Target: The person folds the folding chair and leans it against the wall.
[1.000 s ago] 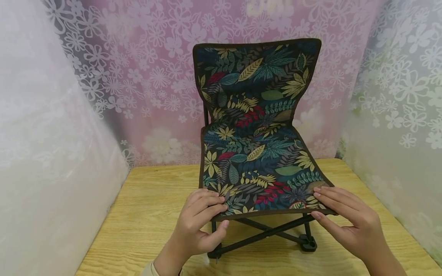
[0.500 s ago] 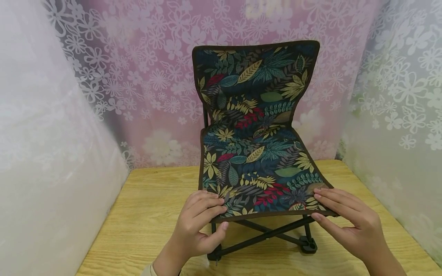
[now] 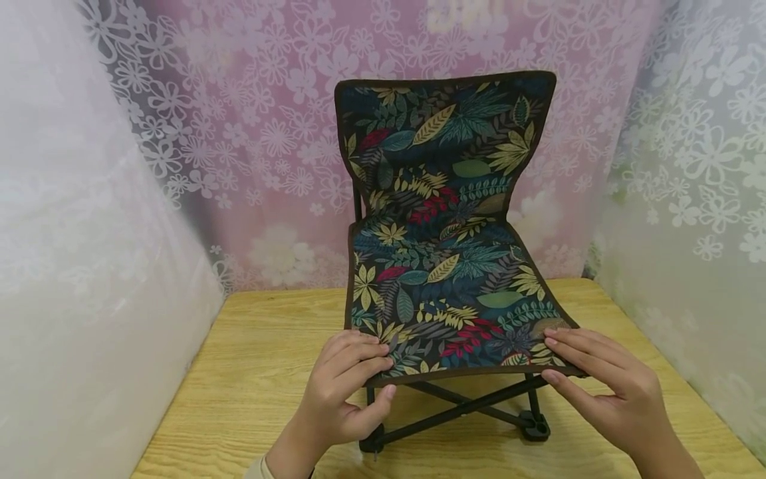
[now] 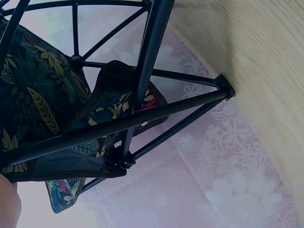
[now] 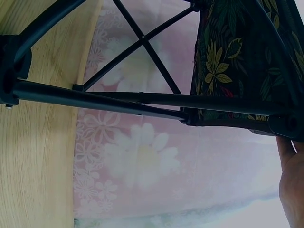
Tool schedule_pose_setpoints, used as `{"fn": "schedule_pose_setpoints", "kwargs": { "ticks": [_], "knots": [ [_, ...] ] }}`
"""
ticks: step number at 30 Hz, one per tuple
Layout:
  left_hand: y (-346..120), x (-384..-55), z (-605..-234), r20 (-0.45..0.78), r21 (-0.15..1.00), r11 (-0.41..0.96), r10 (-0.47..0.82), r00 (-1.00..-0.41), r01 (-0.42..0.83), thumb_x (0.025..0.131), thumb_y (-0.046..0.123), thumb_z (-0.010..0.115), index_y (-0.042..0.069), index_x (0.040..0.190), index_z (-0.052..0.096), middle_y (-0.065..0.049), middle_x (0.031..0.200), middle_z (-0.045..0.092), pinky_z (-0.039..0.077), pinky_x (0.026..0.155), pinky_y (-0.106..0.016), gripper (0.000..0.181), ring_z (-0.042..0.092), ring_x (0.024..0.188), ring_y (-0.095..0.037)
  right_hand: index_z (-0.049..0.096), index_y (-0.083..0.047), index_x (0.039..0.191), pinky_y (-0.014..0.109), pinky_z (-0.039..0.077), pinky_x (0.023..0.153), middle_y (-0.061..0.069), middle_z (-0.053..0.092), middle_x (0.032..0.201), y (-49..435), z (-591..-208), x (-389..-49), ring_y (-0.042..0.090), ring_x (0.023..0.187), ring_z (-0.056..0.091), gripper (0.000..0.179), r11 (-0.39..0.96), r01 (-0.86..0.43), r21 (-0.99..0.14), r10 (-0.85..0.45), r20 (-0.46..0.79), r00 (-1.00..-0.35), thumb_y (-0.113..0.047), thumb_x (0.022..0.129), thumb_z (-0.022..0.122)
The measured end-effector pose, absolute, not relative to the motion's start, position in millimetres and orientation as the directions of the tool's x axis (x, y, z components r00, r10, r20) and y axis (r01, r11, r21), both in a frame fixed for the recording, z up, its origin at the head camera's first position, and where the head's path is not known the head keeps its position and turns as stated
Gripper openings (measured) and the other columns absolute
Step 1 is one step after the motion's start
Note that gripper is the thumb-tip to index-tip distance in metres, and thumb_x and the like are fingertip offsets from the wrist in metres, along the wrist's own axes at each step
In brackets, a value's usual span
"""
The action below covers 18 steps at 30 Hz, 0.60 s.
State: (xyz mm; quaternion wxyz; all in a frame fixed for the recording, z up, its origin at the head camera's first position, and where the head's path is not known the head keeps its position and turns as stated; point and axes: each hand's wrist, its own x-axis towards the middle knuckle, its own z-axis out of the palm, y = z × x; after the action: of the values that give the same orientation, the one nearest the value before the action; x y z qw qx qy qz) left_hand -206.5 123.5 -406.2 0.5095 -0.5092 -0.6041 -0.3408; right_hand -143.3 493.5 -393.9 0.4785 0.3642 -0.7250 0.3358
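A folding chair with dark leaf-print fabric and brown trim stands unfolded in the head view, facing me. On its front left seat corner rests my left hand, fingers laid over the fabric and thumb apart below the front edge. My right hand lies on the opposite front corner, its fingers nearly straight and its thumb at the trim. Black crossed legs show under the seat. Both wrist views look in from the side at the black tubes and frame.
The chair stands on a light wood-grain table. Behind it hangs a pink flower-print curtain. Pale sheets close in the left side and the right side. A plastic foot caps the chair's front right leg.
The head view has shifted very slightly since a second ago. Both hands keep their places on the seat corners, and the chair stands as before.
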Motion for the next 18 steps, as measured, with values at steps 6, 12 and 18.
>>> {"fn": "schedule_pose_setpoints", "kwargs": {
  "ticks": [6, 12, 18],
  "knots": [
    [122.7, -206.5, -408.6, 0.963, -0.104, 0.250, 0.266, 0.035, 0.963, 0.096, 0.024, 0.070, 0.005, 0.096, 0.082, -0.012, 0.098, 0.079, 0.057, 0.089, -0.046, 0.022, 0.072, 0.096, -0.030, 0.079, 0.013, 0.106, 0.021, 0.046, 0.117, 0.019, 0.079, 0.117, 492.5, -394.6, -141.8, 0.015, 0.128, 0.069, 0.046, 0.514, -0.845, -0.149, -0.203, 0.936, -0.288, -0.031, 0.094, 0.084],
    [123.7, -207.6, -405.8, 0.964, -0.111, 0.248, 0.264, 0.043, 0.962, 0.097, 0.025, 0.069, 0.004, 0.094, 0.081, -0.012, 0.097, 0.079, 0.056, 0.088, -0.047, 0.024, 0.072, 0.095, -0.031, 0.078, 0.015, 0.104, 0.022, 0.046, 0.117, 0.018, 0.080, 0.117, 489.0, -390.8, -142.7, 0.015, 0.127, 0.069, 0.047, 0.501, -0.854, -0.141, -0.197, 0.942, -0.271, -0.031, 0.095, 0.083],
    [124.3, -205.9, -404.1, 0.965, -0.101, 0.257, 0.262, 0.032, 0.961, 0.097, 0.024, 0.067, 0.004, 0.094, 0.081, -0.013, 0.096, 0.079, 0.056, 0.086, -0.049, 0.025, 0.072, 0.093, -0.032, 0.078, 0.016, 0.102, 0.025, 0.047, 0.117, 0.020, 0.079, 0.115, 487.5, -390.4, -144.9, 0.018, 0.126, 0.070, 0.045, 0.478, -0.867, -0.139, -0.187, 0.949, -0.255, -0.028, 0.094, 0.084]
  ]
}}
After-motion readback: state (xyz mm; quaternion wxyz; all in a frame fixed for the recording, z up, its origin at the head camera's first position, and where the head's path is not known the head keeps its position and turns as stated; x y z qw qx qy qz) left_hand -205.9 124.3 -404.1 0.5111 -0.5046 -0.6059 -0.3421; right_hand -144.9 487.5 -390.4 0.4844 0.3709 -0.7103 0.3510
